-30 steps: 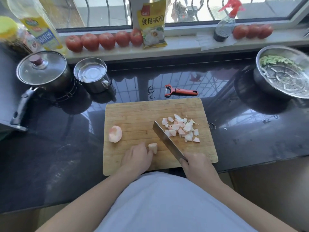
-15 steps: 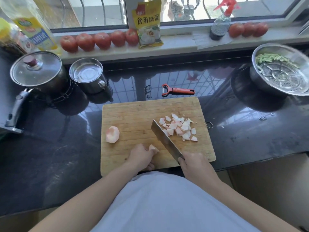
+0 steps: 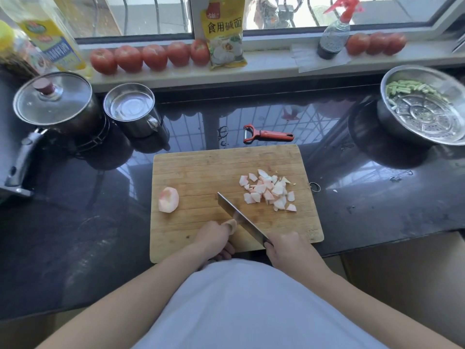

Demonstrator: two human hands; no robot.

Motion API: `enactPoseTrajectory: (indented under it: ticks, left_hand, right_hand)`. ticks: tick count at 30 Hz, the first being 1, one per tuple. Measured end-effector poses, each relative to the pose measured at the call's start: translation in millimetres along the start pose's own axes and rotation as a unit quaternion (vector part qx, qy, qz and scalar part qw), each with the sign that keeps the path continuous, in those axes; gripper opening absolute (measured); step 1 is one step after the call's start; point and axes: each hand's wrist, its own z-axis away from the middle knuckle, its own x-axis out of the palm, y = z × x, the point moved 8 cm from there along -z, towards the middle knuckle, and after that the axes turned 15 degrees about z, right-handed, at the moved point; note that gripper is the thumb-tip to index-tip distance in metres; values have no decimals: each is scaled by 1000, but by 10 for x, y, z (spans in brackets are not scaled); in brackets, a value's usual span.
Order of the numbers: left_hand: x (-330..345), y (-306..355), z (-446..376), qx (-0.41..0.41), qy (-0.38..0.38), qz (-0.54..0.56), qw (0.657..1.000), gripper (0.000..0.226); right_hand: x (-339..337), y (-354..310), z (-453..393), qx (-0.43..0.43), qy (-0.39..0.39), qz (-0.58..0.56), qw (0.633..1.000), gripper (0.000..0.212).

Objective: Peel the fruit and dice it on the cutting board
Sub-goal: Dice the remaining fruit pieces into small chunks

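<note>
On the cutting board [image 3: 201, 170], a peeled chunk [image 3: 168, 199] is waiting at left; the left hand [image 3: 214, 238] is pinching a small piece [image 3: 232, 224], the right hand [image 3: 286, 248] is gripping the knife [image 3: 239, 217], and diced fruit [image 3: 269, 192] is piling up at right, so dicing looks about half done.

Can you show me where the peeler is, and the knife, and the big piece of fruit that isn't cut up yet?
peeler [image 3: 268, 134], head view, on its red handle.
knife [image 3: 239, 219], head view, on the flat of the blade.
big fruit piece [image 3: 168, 199], head view, on its peeled middle.
</note>
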Motion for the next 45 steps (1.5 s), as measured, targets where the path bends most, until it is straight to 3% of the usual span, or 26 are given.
enactPoseTrajectory:
  ticks: [8, 15, 22, 27, 36, 45]
  left_hand:
    - [-2, -28, -59, -8, -7, 12, 1000, 52]
    - [24, 23, -74, -14, -10, 29, 999, 46]
    - [11, -32, -105, -13, -17, 38, 999, 47]
    - [13, -38, -130, -16, -23, 41, 999, 46]
    - [13, -15, -138, -10, -19, 26, 999, 45]
    - [-6, -54, -161, -9, -25, 38, 999, 51]
  right_hand:
    - [64, 50, 23, -17, 24, -13, 999, 17]
    - [200, -81, -160, -24, -17, 62, 998, 18]
    - [-1, -96, -137, 1, 35, -57, 998, 25]
    - [42, -9, 19, -11, -5, -8, 1000, 29]
    - [181, -109, -131, -20, -40, 57, 997, 17]
    - [-49, -100, -89, -7, 25, -50, 998, 22]
